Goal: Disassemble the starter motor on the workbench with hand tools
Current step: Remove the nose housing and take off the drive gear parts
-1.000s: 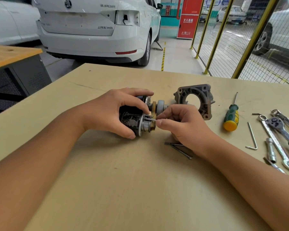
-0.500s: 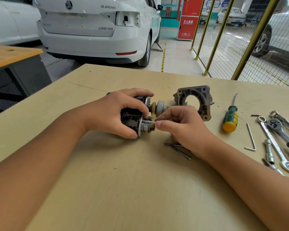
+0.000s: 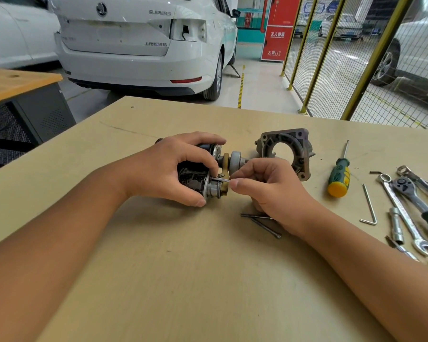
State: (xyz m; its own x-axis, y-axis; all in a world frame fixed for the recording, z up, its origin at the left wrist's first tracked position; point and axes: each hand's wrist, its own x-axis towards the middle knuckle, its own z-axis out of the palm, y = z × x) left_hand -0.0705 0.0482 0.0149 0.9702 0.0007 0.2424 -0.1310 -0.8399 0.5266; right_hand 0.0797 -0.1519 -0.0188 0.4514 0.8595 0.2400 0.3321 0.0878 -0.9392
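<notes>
Head view: little has changed in the last second. The left hand (image 3: 168, 174) still grips the starter motor (image 3: 195, 176) low over the table (image 3: 183, 267), while the right hand (image 3: 265, 186) still pinches a thin pin (image 3: 220, 179) at its end face. Extraction seems barely begun; the front housing (image 3: 286, 151) lies apart.

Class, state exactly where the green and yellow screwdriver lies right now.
In the head view, the screwdriver lies on the workbench, right of the grey end housing and left of the hex key.
</notes>
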